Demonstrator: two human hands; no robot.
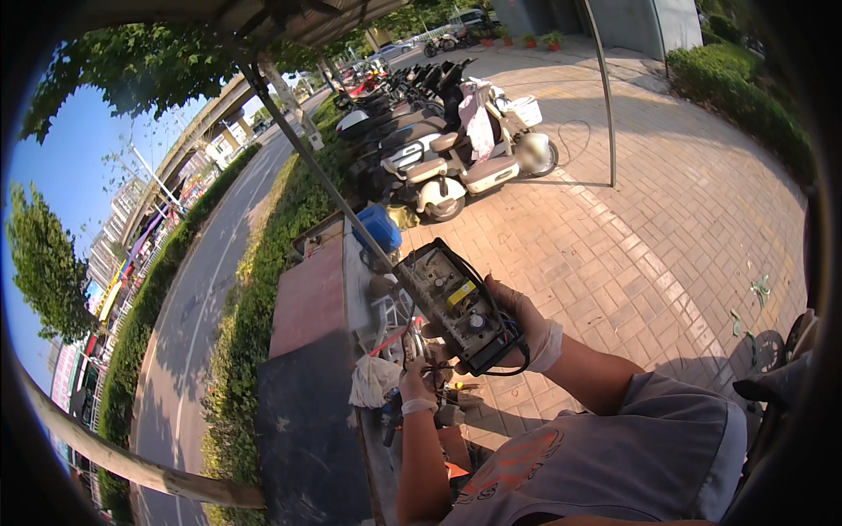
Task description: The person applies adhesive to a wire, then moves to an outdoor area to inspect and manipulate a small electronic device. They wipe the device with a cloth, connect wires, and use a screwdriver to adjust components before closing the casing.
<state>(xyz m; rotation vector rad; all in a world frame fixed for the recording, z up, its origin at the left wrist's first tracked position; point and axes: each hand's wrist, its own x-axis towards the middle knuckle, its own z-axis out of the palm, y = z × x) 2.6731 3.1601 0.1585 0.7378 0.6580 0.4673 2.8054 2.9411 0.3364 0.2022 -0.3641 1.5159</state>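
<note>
Right hand — boxy black circuit case

My right hand sat mostly behind the opened black box, so only my gloved fingers and wrist showed past its edge. My left hand was tucked under the box's lower corner, and I couldn't tell what its fingers gripped. The parts on the circuit board inside were too small to make out. The clutter of tools below blurred together. A dark seat at the right was cut off by the rim.
</note>
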